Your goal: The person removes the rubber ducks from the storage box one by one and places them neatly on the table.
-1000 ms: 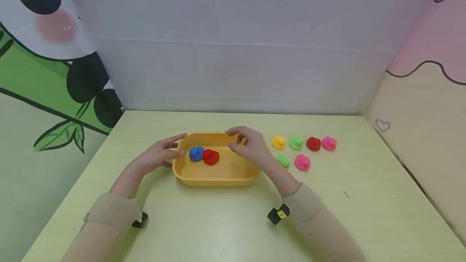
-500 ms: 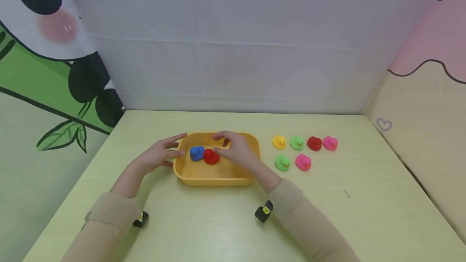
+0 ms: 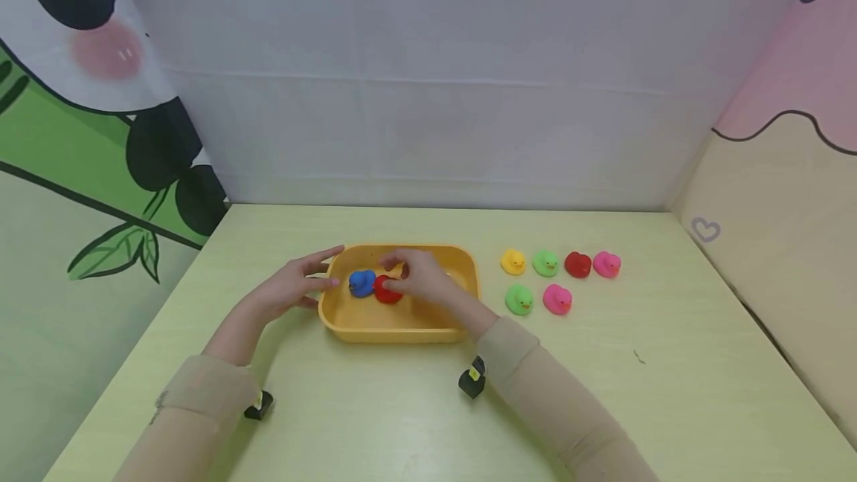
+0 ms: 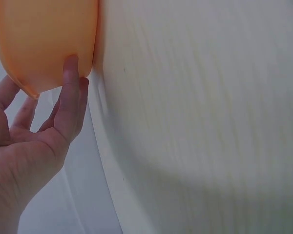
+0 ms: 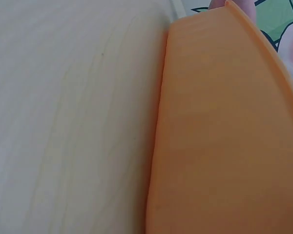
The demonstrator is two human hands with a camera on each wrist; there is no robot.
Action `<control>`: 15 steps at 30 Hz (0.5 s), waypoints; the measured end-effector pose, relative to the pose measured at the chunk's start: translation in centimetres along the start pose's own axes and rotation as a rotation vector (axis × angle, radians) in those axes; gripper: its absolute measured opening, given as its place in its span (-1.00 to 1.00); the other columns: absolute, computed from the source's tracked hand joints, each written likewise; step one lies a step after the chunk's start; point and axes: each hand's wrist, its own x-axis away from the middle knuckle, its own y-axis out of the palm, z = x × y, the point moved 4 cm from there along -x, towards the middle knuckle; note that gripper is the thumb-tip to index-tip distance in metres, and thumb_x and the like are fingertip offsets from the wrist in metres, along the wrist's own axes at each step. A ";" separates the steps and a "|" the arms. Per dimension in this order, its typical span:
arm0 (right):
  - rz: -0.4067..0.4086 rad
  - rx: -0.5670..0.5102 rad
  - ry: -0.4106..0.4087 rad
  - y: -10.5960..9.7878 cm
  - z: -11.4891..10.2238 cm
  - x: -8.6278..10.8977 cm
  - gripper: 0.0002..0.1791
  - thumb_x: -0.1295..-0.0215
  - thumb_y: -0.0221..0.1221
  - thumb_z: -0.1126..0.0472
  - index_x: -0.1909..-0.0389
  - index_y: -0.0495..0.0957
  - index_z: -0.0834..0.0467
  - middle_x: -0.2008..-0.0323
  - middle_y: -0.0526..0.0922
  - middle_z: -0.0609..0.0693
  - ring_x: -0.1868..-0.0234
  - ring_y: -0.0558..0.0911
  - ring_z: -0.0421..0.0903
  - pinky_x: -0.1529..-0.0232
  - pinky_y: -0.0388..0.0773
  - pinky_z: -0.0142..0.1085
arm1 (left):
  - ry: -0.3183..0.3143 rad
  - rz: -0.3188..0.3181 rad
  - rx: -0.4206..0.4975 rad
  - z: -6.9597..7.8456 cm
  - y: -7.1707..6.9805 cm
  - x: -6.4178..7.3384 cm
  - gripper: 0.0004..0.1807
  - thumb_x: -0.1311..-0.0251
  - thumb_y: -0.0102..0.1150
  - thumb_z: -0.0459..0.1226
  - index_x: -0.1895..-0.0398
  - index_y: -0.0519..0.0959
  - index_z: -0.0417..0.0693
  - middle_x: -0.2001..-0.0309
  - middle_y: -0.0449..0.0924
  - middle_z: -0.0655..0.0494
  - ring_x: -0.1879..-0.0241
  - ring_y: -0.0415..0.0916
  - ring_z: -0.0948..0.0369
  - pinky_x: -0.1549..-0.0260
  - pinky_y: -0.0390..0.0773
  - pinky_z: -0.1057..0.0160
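In the head view, a yellow tray [image 3: 402,335] holds a blue rubber duck [image 3: 361,283] and a red rubber duck [image 3: 387,293], side by side in its left half. My left hand [image 3: 288,290] holds the tray's left end; in the left wrist view, fingers [image 4: 71,92] lie against the outer wall and another digit reaches over the rim. Over the tray, my right hand [image 3: 422,277] has its thumb in front of the red duck and its bent index finger just behind. Whether it grips the duck is unclear. The right wrist view shows only the tray's side [image 5: 224,122].
Right of the tray, several rubber ducks stand in two rows: a yellow duck [image 3: 513,262], a green duck [image 3: 545,264], another red duck [image 3: 578,265], a pink duck [image 3: 607,265], then another green duck [image 3: 519,299] and pink duck [image 3: 557,299]. Cloth walls [image 3: 428,140] border the table.
My right hand has moved left across the tray and lowered to the red duck there. The left hand, the tray and the ducks have stayed in place.
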 end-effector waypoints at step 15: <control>-0.072 0.049 0.065 1.0 0.6 -0.8 -0.68 -0.15 0.31 0.16 0.05 0.61 0.08 0.22 0.63 -0.08 0.33 0.49 -0.17 0.35 0.49 -0.50 | 0.014 -0.004 0.001 0.0 0.1 -0.1 -0.22 -0.25 0.15 -0.10 -0.47 -0.01 0.37 -0.43 -0.01 -0.22 -0.26 0.28 -0.17 0.09 0.61 0.03</control>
